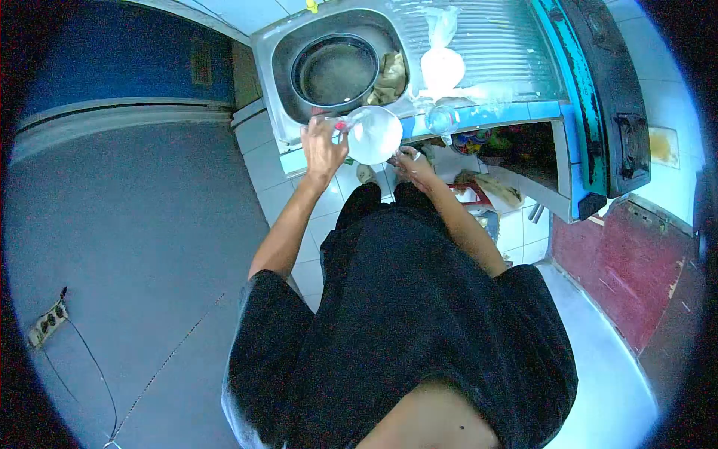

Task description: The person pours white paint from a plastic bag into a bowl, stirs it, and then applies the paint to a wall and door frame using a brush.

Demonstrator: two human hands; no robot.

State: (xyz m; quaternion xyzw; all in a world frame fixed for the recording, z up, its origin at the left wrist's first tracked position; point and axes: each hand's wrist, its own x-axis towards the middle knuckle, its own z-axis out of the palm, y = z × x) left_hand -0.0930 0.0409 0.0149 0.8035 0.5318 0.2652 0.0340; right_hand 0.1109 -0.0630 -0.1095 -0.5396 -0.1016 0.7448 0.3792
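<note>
My left hand [324,150] is closed on the left edge of a white, round, bowl-like thing [376,136]. A small pink-red spot shows by its fingertips; I cannot make out what it is. At the lower right edge of the same white thing, my right hand [416,168] has its fingers bent and touching the rim, with whitish marks on them. Both hands are in front of the sink's near edge. Behind them, a dark round basin [298,71] with cloudy liquid sits in the metal sink [280,46].
A brownish crumpled cloth [390,75] lies in the sink, right of the basin. On the ridged drainboard [501,45] rests a white-filled plastic bag [442,69]. A clear cup [441,118] stands at the blue counter edge. A power strip [48,323] is at the far left.
</note>
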